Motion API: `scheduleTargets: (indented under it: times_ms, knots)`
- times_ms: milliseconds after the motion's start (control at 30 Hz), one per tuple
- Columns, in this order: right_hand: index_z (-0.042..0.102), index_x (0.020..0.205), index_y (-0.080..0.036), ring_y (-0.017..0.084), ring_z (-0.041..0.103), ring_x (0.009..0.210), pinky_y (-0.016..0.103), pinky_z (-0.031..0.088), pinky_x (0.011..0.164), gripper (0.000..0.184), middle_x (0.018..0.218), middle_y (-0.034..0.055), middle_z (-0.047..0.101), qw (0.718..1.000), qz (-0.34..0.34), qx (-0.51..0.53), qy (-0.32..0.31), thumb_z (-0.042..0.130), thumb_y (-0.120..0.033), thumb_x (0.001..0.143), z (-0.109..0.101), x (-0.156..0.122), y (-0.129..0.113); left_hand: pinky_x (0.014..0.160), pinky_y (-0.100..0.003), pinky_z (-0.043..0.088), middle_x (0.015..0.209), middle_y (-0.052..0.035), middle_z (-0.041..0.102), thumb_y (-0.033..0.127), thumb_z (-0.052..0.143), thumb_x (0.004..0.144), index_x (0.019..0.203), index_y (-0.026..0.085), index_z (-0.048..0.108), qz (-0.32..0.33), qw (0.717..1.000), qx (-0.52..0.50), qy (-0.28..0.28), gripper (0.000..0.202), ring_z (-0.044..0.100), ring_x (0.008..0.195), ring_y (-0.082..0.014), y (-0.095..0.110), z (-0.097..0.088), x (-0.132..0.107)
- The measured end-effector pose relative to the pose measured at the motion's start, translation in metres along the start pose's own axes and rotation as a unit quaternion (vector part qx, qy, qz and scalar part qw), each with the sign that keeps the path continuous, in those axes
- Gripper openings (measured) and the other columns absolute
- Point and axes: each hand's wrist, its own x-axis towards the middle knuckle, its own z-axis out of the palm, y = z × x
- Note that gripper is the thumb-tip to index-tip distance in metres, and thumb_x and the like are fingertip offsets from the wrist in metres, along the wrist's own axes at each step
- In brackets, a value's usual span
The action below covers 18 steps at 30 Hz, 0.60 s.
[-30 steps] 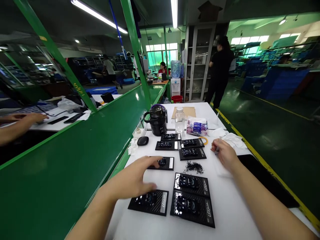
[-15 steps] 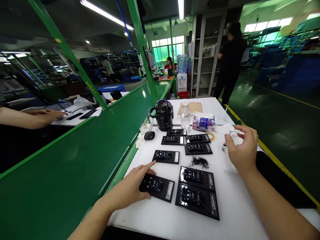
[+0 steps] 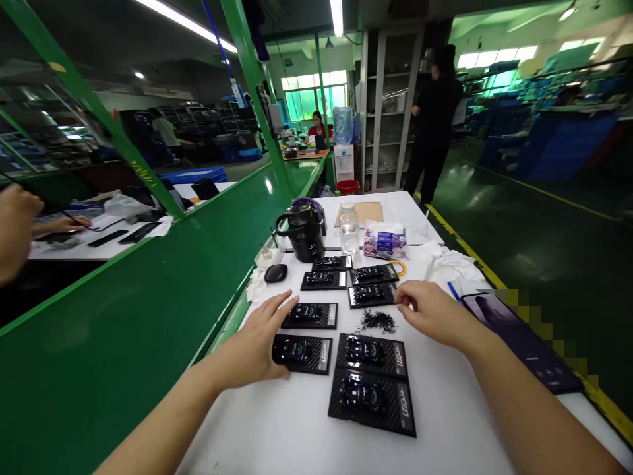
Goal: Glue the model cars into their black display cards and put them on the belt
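Several glossy dark model cars on black carbon-patterned bases stand on the white table. My left hand (image 3: 254,343) spreads its fingers around the left end of the near-left model car (image 3: 295,349). The thumb rests by that base's near corner, and the fingertips reach over the model car (image 3: 309,313) behind it. Curled together, the fingers of my right hand (image 3: 430,310) are at the right end of another model car base (image 3: 372,294); whatever they pinch, if anything, is hidden. Just left of this hand lies a pile of small black pieces (image 3: 378,322). Two more model cars (image 3: 368,396) sit nearest me.
A black jug (image 3: 307,234), a clear bottle (image 3: 349,231), a tissue pack (image 3: 384,239) and yellow tape (image 3: 399,268) stand farther back. Right are crumpled tissues (image 3: 452,264) and a phone (image 3: 514,336). A green partition (image 3: 148,297) borders the left; a co-worker's hands show beyond.
The near-left model car has turned straighter and come closer to the one behind, with my left hand at it. My right hand has moved left from the tissues, uncovering the phone.
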Motion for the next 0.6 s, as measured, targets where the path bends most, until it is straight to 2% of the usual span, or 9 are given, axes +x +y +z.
scheduleTargets:
  times_ms: [67,167,267,400,600]
  knots:
    - [0.061,0.077,-0.021,0.015,0.058,0.070,0.025,0.041,0.063,0.018,0.075,-0.0021,0.063,0.999,0.015,-0.011,-0.044,0.056,-0.004,0.075,0.002,-0.001,0.000,0.122,-0.053,0.025,0.166,-0.0085,0.012,0.038,0.085,0.063,0.157,0.029,0.009,0.021,0.999,0.025,-0.038,0.122,0.016,0.151,-0.0357,0.001,-0.007,0.018]
    - [0.061,0.078,-0.020,0.016,0.059,0.074,0.026,0.040,0.066,0.018,0.079,-0.0006,0.065,0.996,0.039,-0.025,-0.078,0.056,-0.003,0.075,0.008,0.000,-0.001,0.122,-0.051,0.027,0.163,-0.0084,0.022,0.037,0.085,0.059,0.158,0.028,0.012,0.037,0.994,0.037,-0.093,0.123,0.023,0.149,-0.0359,0.001,-0.014,0.038]
    - [0.061,0.077,-0.020,0.017,0.059,0.075,0.026,0.040,0.068,0.012,0.081,0.0012,0.066,0.994,0.054,-0.035,-0.092,0.059,-0.007,0.078,0.012,0.003,-0.006,0.122,-0.049,0.028,0.162,-0.0083,0.027,0.038,0.083,0.059,0.158,0.028,0.013,0.049,0.993,0.037,-0.102,0.121,0.028,0.147,-0.0354,-0.004,-0.015,0.043]
    - [0.062,0.080,-0.020,0.017,0.059,0.079,0.026,0.039,0.069,0.006,0.085,0.0011,0.067,0.993,0.053,-0.040,-0.098,0.061,-0.014,0.082,0.012,0.004,-0.018,0.122,-0.047,0.031,0.161,-0.0076,0.030,0.034,0.079,0.060,0.158,0.027,0.014,0.047,0.995,0.022,-0.080,0.118,0.031,0.147,-0.0358,-0.018,-0.008,0.030]
    - [0.062,0.083,-0.020,0.018,0.060,0.079,0.027,0.039,0.068,0.004,0.086,0.0015,0.067,0.991,0.064,-0.049,-0.105,0.060,-0.017,0.084,0.011,0.000,-0.018,0.123,-0.045,0.031,0.161,-0.0003,0.029,0.024,0.074,0.060,0.157,0.037,0.015,0.047,0.997,-0.002,-0.066,0.114,0.028,0.148,-0.0347,-0.027,0.005,-0.005]
